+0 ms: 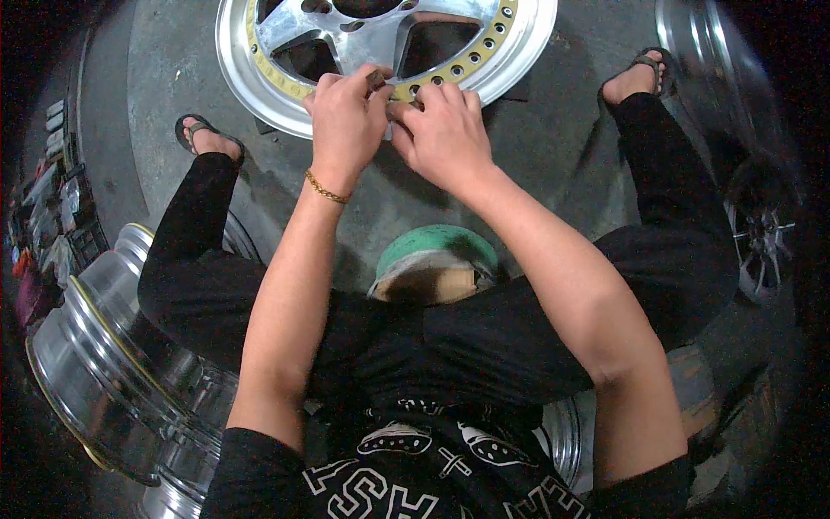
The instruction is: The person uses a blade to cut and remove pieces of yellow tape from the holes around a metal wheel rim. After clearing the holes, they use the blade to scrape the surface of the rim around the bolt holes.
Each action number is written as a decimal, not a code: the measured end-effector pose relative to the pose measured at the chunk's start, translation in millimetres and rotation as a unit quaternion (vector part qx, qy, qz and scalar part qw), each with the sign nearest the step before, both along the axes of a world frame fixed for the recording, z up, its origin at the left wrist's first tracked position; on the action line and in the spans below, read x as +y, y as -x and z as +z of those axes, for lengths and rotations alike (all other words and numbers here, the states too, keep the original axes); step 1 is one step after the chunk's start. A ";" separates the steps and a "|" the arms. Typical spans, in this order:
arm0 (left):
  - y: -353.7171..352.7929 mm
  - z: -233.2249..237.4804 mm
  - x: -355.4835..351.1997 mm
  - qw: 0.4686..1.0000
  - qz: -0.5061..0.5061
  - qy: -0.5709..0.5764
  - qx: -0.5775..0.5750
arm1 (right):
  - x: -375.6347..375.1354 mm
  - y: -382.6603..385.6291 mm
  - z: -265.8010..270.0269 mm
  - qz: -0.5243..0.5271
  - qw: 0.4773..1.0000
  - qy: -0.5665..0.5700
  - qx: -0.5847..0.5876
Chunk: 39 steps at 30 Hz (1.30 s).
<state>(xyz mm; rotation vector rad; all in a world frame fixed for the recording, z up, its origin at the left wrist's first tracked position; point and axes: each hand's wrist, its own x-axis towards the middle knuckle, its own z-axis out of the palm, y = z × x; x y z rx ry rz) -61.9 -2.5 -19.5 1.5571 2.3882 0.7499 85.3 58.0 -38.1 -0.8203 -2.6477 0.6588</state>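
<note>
A polished alloy wheel [346,45] lies in front of me, its face up and its top cut off by the view. Around its spokes runs a yellow band [471,60] dotted with dark round holes or bolts on the right side. My left hand [347,119] is at the wheel's near edge, its fingers closed on a small brown block [374,80]. Close beside it, my right hand [448,134] pinches at the same stretch of rim. Whatever sits between its fingertips is mostly hidden.
A round seat or tub with a green rim [437,238] stands between my legs. Stacked shiny wheel rims [95,363] are at my left. Another wheel [765,229] and a large rim [696,43] stand to the right. Assorted goods [60,203] line the far left.
</note>
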 end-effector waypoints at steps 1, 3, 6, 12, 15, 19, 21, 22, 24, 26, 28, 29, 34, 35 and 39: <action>1.4 -0.4 -0.1 1.000 0.000 0.000 0.000 | -0.1 0.0 -0.2 0.000 1.000 0.002 0.000; 2.9 -1.1 0.1 1.000 0.013 0.021 -0.002 | 0.2 -0.1 -0.7 0.001 1.000 0.005 0.002; 0.1 -1.7 1.8 1.000 0.014 0.011 -0.011 | 0.5 -0.7 -0.7 -0.001 1.000 0.009 0.008; 7.4 30.5 1.4 0.986 0.090 -0.018 -0.141 | 5.9 0.8 5.7 -0.010 0.996 0.044 0.072; 8.1 45.2 5.7 0.964 0.129 -0.090 -0.214 | 11.0 5.5 17.8 -0.072 0.968 0.201 0.133; -2.8 55.1 9.4 0.859 0.130 -0.209 -0.448 | 19.0 8.5 53.8 -0.190 0.701 0.636 0.261; -8.3 56.5 12.1 0.825 0.112 -0.226 -0.507 | 20.8 8.8 68.1 -0.196 0.641 0.684 0.289; -11.1 57.1 12.0 0.823 0.113 -0.230 -0.507 | 20.4 9.3 71.6 -0.210 0.623 0.691 0.302; -14.2 59.1 11.6 0.799 0.106 -0.229 -0.547 | 21.2 10.1 73.6 -0.223 0.606 0.696 0.314; -10.5 62.0 9.9 0.801 0.114 -0.211 -0.549 | 25.5 12.8 69.6 -0.222 0.611 0.688 0.322; -9.8 69.3 9.2 0.784 0.129 -0.206 -0.570 | 35.5 11.0 75.3 -0.203 0.660 0.658 0.302; -7.0 69.2 7.1 0.782 0.131 -0.212 -0.571 | 41.4 8.9 79.1 -0.186 0.703 0.626 0.284; 14.6 66.2 -3.0 0.824 0.109 -0.084 -0.550 | 69.4 17.8 97.1 -0.176 0.790 0.551 0.204; 10.5 65.8 -1.6 0.779 0.111 -0.111 -0.606 | 71.6 19.7 97.6 -0.180 0.763 0.576 0.230; -4.2 53.3 4.5 0.656 0.138 -0.200 -0.714 | 57.5 30.8 108.7 -0.179 0.723 0.620 0.247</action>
